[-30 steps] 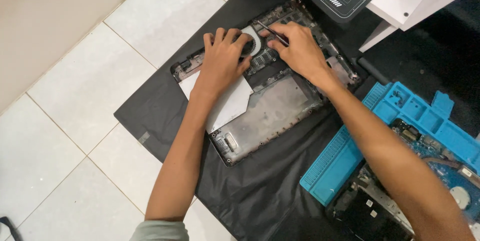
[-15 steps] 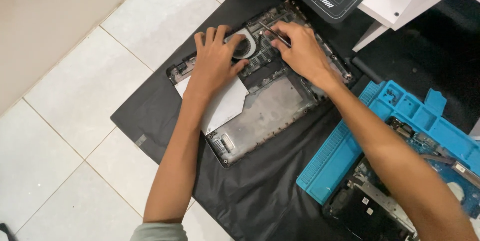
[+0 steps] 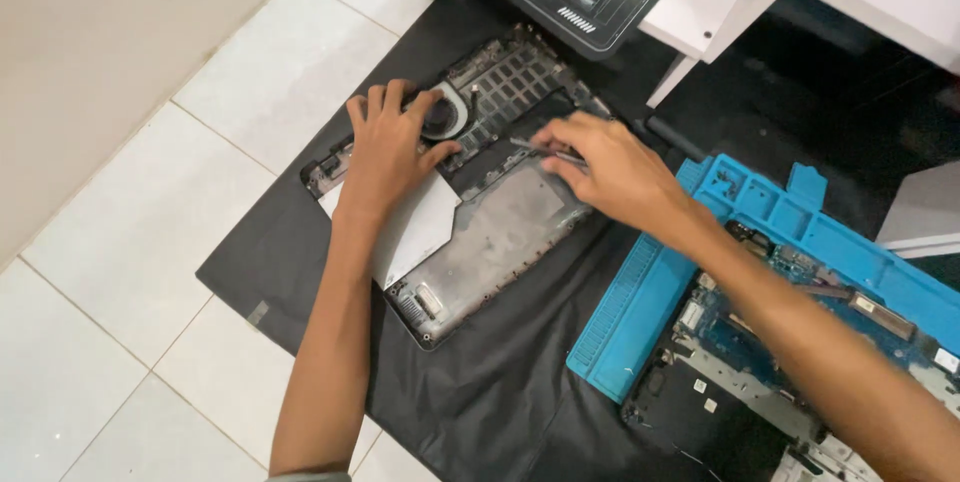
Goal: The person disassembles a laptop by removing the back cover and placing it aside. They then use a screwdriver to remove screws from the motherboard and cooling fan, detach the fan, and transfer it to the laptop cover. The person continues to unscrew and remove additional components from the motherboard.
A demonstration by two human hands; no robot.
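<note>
Left hand (image 3: 388, 147) pressed flat, fingers spread wide, forearm running straight down the frame. Right hand (image 3: 610, 170) reaches in from the right (fingers pinched together), wrist angled low.

The left hand (image 3: 388, 154) is covering part of the opened grey laptop chassis (image 3: 500, 212); the picture's edge is cutting off the blue ridged silicone repair mat (image 3: 640, 312).

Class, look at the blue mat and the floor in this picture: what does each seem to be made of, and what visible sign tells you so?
Blue mat: probably silicone or soft rubber, matte, judging by its moulded ridges and compartments. Floor: likely glazed ceramic tile, pale and slightly glossy, with straight grout lines between the squares.
</note>
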